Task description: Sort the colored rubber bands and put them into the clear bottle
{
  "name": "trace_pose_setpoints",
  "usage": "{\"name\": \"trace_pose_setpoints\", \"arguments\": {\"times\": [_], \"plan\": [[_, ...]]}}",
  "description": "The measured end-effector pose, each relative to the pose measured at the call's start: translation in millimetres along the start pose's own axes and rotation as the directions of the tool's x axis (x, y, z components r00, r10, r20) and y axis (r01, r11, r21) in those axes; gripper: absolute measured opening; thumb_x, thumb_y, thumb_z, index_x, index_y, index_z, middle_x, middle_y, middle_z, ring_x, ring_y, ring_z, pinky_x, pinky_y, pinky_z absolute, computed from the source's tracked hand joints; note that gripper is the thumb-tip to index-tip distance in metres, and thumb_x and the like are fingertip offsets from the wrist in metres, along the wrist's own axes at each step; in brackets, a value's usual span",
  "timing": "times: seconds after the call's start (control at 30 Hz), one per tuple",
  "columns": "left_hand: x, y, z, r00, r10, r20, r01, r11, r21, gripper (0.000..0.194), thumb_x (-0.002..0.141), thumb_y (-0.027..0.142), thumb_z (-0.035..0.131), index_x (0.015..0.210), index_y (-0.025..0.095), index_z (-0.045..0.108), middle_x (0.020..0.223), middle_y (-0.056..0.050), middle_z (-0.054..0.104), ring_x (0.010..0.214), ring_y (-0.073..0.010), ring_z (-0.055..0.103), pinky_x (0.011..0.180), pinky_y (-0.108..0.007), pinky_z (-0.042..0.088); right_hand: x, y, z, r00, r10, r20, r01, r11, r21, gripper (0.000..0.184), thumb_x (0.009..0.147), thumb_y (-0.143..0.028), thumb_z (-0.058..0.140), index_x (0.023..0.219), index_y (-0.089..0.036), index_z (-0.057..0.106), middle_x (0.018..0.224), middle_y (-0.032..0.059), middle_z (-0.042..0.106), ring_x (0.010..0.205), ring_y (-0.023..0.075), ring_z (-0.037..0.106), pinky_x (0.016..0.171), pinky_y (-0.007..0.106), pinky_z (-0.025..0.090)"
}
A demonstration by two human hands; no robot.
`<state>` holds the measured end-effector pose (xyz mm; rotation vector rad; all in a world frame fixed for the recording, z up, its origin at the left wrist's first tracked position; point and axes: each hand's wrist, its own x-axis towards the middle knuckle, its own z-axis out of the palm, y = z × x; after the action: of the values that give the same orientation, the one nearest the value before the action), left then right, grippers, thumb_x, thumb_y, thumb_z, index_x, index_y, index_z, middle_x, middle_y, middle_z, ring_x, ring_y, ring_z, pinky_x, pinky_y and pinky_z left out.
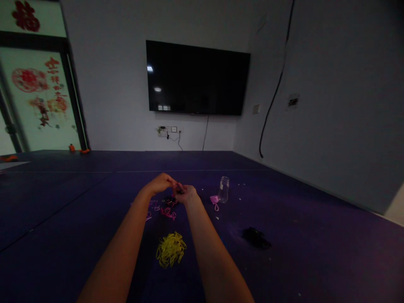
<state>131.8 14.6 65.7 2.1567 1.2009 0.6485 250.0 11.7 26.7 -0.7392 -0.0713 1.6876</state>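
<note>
Both forearms reach forward over the dark mat, and the hands meet above small loops that look like rubber bands. My right hand [189,193] is cupped, with a few dark bands [180,192] in it. My left hand [162,183] is closed, its fingertips pinching at the right hand's fingers; what they grip is too small to make out. Black bands [170,200] lie just below the hands, with pink bands [168,213] nearer me. A pile of yellow rubber bands [171,249] lies between my forearms.
To the right stands a clear bottle [224,191] without its cap, beside a pink lid with a loop [214,199]. A black heap [256,237] lies farther right. White scraps dot the purple mat [299,252]. A television [198,78] hangs on the far wall.
</note>
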Motion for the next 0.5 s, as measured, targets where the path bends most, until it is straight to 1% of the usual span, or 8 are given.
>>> {"name": "trace_pose_setpoints", "arguments": {"times": [0.1,0.17,0.27,0.33,0.43,0.5], "plan": [[5,-6,-3.7,0.998,-0.023,-0.065,0.029,0.995,0.097,0.027,0.073,0.02,0.05,0.09,0.01,0.068,0.097,-0.006,0.07,0.095,-0.019,0.06,0.083,-0.025,0.043,-3,-3,0,0.999,0.022,-0.036,-0.02,0.999,0.042,0.026,0.086,-0.012,0.022,0.077,-0.017,0.046,0.065,0.0022,0.049,0.049,0.0094,0.05,0.036,0.018,0.045],[7,-12,-3.7,0.995,-0.063,-0.072,0.075,0.981,0.18,0.021,0.075,0.017,0.052,0.085,0.009,0.068,0.092,-0.006,0.069,0.092,-0.0194,0.06,0.083,-0.027,0.043,-4,-5,-1,0.998,0.027,-0.05,-0.024,0.997,0.067,0.026,0.086,-0.012,0.022,0.078,-0.016,0.046,0.067,0.0022,0.049,0.049,0.0086,0.05,0.035,0.016,0.045],[8,-23,3.2,0.988,-0.151,-0.026,0.152,0.942,0.3,0.013,0.079,0.019,0.056,0.081,0.009,0.065,0.087,-0.005,0.067,0.084,-0.0182,0.061,0.079,-0.033,0.047,-4,-8,-1,0.998,0.026,-0.053,-0.02,0.995,0.094,0.026,0.085,-0.01,0.022,0.08,-0.016,0.046,0.068,0.0019,0.049,0.048,0.0075,0.049,0.035,0.015,0.044],[8,-30,10.5,0.98,-0.201,0.017,0.181,0.916,0.357,0.018,0.082,0.026,0.057,0.089,0.011,0.062,0.091,-0.004,0.064,0.082,-0.0165,0.061,0.074,-0.034,0.05,-5,-8,-1,0.998,0.024,-0.052,-0.018,0.995,0.103,0.026,0.085,-0.009,0.022,0.08,-0.017,0.046,0.068,0.0018,0.049,0.047,0.0069,0.048,0.035,0.014,0.044],[6,-38,19.6,0.972,-0.226,0.07,0.18,0.898,0.401,0.024,0.084,0.031,0.054,0.099,0.013,0.058,0.098,-0.004,0.061,0.082,-0.0161,0.06,0.07,-0.033,0.051,-5,-9,-1,0.998,0.023,-0.051,-0.017,0.994,0.107,0.025,0.084,-0.009,0.023,0.08,-0.016,0.047,0.069,0.0023,0.05,0.048,0.0071,0.049,0.034,0.014,0.043],[5,-41,23.0,0.974,-0.21,0.088,0.156,0.898,0.412,0.026,0.084,0.032,0.054,0.101,0.013,0.058,0.099,-0.004,0.061,0.082,-0.0165,0.06,0.069,-0.032,0.052,-5,-9,-2,0.998,0.021,-0.051,-0.015,0.994,0.11,0.025,0.084,-0.01,0.023,0.08,-0.016,0.047,0.068,0.0026,0.051,0.048,0.0074,0.05,0.034,0.014,0.043]]}}
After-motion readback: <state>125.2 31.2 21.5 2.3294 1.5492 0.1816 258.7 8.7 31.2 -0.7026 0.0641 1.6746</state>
